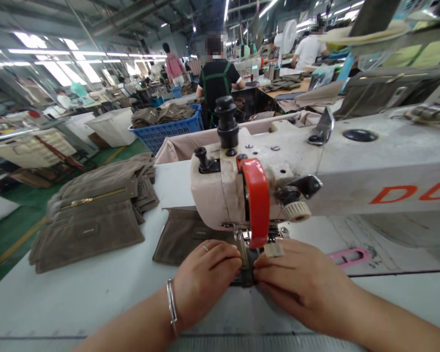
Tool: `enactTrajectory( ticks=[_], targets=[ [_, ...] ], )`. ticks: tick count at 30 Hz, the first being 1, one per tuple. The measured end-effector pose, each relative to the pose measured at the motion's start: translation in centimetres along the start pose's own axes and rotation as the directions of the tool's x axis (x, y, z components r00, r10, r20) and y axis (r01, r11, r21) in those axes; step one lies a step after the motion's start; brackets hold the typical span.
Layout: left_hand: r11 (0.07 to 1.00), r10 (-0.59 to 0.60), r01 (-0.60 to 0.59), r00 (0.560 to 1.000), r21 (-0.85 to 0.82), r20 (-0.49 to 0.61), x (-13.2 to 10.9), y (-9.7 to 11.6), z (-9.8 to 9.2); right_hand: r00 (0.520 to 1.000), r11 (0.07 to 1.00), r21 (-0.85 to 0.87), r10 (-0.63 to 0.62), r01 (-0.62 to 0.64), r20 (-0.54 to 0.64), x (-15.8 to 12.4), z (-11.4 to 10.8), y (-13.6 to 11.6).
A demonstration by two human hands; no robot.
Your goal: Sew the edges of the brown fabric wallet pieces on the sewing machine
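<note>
A brown fabric panel (174, 237) with a small label patch and a zipper strip lies flat under the head of a white sewing machine (212, 195). My left hand (207, 276), a ring and a silver bangle on it, grips the panel just left of the presser foot, fingers curled together. On the other side, my right hand (308, 281) has its fingers closed on the panel's right edge, close to the needle area. A red guard (258, 203) on the machine hides part of the needle. The fingertips of both hands are partly hidden.
To the left sits a stack of brown zippered panels (95, 215) on the white table (106, 298). Beyond it is a blue basket (172, 134) of similar pieces. A pink flat tool (350, 256) lies right of my right hand. A person (218, 80) works ahead.
</note>
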State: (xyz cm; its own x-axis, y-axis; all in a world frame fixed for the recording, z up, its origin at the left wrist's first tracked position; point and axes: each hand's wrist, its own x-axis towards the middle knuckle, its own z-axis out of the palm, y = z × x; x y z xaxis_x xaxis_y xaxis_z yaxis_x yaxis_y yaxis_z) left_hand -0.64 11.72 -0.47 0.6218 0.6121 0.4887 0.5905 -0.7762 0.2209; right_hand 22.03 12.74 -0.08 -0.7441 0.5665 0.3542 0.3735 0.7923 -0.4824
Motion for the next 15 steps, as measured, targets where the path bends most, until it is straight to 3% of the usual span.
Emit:
enactTrajectory(
  ticks=[8,12,15],
  targets=[
    [0.999,-0.035,0.035,0.999,0.010,0.030,0.24,0.19,-0.10,0.999,0.999,-0.040,0.034,-0.034,0.001,-0.30,0.28,0.44],
    [0.992,-0.118,0.118,0.993,-0.034,0.006,0.00,0.10,-0.32,0.999,0.995,-0.078,0.055,-0.054,0.002,-0.10,0.37,0.34],
    [0.993,-0.108,0.110,0.992,-0.037,0.065,0.02,0.05,-0.36,0.997,0.992,-0.097,0.081,-0.081,-0.005,0.25,-0.42,0.38]
  ],
)
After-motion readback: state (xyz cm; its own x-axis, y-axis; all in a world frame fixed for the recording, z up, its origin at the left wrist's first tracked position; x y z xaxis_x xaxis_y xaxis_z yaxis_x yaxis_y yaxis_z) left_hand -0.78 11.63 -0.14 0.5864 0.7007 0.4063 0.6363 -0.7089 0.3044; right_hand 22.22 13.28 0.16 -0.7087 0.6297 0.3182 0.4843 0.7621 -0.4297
